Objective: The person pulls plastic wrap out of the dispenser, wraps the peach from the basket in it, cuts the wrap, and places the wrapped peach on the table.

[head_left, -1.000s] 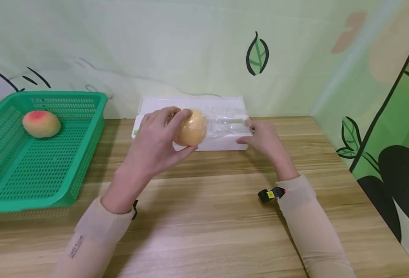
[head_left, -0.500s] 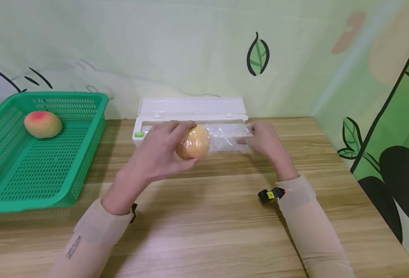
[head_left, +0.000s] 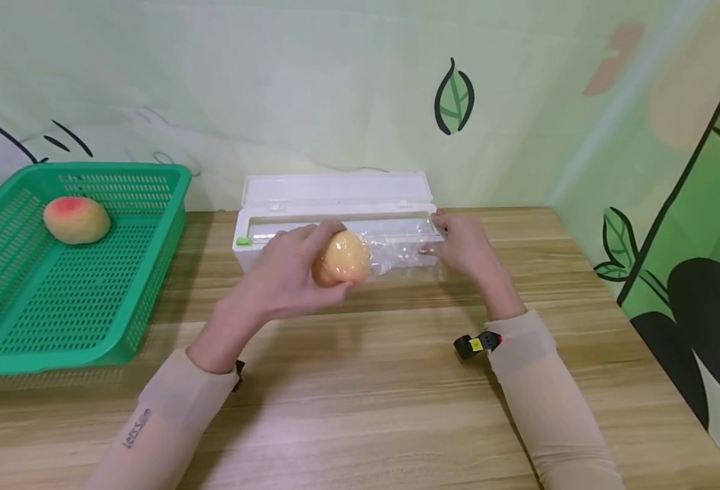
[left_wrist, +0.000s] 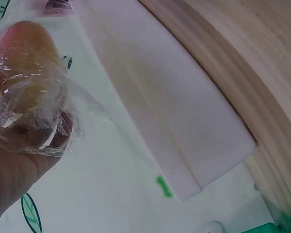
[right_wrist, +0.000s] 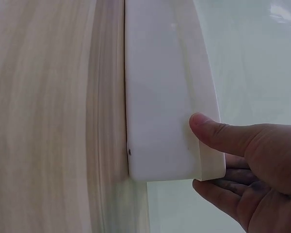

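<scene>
My left hand point(head_left: 283, 275) holds a yellow-pink peach point(head_left: 346, 257) in front of the dispenser box. Clear cling film point(head_left: 393, 255) covers the peach and trails off its right side toward my right hand; the left wrist view shows it crumpled around the peach point(left_wrist: 29, 58). The white cling film dispenser point(head_left: 335, 190) lies on the table with its lid raised. My right hand point(head_left: 467, 248) grips its right end. In the right wrist view, the thumb presses the box front point(right_wrist: 165, 97) and the other fingers are partly hidden behind the end.
A green plastic basket point(head_left: 47, 364) stands at the left with another peach point(head_left: 77, 220) inside. A small green slider point(head_left: 244, 241) sits on the dispenser's left end. Behind the wooden table point(head_left: 360, 408) rises a wall with printed leaves.
The left hand with the peach has come down and slightly right, off the dispenser toward its front. The film beside it is lower, uncovering more of the box. The right hand stays at the box end.
</scene>
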{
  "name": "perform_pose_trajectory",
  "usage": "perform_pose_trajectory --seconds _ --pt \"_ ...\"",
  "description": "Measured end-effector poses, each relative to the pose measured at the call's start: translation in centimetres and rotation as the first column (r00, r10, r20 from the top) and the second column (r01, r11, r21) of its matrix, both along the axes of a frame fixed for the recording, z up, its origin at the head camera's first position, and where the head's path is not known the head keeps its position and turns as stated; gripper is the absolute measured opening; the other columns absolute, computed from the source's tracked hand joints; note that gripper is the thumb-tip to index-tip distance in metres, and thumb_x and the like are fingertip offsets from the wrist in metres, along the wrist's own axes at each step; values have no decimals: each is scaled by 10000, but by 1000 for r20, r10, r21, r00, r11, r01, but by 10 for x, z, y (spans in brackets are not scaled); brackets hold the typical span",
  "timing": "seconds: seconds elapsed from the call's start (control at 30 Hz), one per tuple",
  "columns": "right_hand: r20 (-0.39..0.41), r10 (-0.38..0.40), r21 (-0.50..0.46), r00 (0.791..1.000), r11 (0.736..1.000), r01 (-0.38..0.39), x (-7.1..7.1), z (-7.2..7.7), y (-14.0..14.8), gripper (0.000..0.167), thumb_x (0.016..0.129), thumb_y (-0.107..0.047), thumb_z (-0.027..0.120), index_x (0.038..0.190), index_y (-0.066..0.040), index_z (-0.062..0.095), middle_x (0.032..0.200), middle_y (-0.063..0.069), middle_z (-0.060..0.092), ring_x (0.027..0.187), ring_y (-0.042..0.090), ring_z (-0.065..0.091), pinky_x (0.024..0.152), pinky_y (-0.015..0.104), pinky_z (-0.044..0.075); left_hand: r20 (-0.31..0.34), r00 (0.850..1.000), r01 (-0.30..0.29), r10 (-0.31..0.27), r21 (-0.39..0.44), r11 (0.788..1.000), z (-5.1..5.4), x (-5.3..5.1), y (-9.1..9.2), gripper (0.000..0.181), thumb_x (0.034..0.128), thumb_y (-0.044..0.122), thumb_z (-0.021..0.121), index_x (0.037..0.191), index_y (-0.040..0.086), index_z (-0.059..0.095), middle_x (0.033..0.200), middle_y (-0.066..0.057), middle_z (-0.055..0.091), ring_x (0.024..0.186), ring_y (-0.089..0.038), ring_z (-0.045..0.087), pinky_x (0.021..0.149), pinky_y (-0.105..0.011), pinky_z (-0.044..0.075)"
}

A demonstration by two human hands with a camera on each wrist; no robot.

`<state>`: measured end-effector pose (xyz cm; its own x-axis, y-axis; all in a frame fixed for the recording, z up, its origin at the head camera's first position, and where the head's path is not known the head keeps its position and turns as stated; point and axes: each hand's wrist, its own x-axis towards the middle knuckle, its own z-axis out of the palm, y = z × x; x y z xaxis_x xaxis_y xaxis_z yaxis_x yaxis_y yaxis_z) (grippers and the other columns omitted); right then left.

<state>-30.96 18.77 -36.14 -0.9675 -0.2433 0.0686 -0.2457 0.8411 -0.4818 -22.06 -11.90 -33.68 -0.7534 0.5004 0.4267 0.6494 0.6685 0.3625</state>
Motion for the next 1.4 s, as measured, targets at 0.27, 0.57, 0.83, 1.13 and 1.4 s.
perform_pose_trajectory --seconds 0.27,0.57,0.83,1.13,1.4 --pt "-45 15 10 999 1000 -14 0 1 0 622 915 -165 799 1427 67 533 1480 221 493 1246 361 575 955 470 491 -20 1000 20 -17 154 988 15 -1 -4 679 803 387 815 1340 71 545 1086 -76 680 858 -217 635 732 -388 551" --pt "-62 1 -12 998 1000 -2 5 -1 -4 545 887 -187 834 1346 29 636 1311 199 656 808 271 542 643 375 429 -60 998 3 9 211 978 29 -4 -8 633 812 390 819 1316 99 571 1099 -40 686 883 -178 623 754 -362 543" --pt "-146 26 42 989 999 -20 10 -4 -7 512 883 -203 836 1304 18 647 1062 186 720 804 287 612 690 419 512 -23 1000 -4 9 208 978 39 -3 -9 637 821 389 824 1326 101 563 1116 -57 687 898 -179 634 764 -364 554" --pt "-252 101 95 962 992 -79 11 -6 -7 248 931 -126 730 1024 89 652 936 271 679 748 380 585 749 542 518 100 995 14 -30 164 986 41 7 -14 663 819 435 822 1359 170 544 1019 10 678 840 -168 610 719 -357 533" --pt "-216 77 112 973 992 -54 14 -1 -9 215 961 -100 712 1037 89 647 924 251 676 741 375 610 721 516 558 207 976 30 -65 167 985 35 12 -12 725 829 417 829 1401 158 468 994 -7 675 802 -152 627 703 -377 557"
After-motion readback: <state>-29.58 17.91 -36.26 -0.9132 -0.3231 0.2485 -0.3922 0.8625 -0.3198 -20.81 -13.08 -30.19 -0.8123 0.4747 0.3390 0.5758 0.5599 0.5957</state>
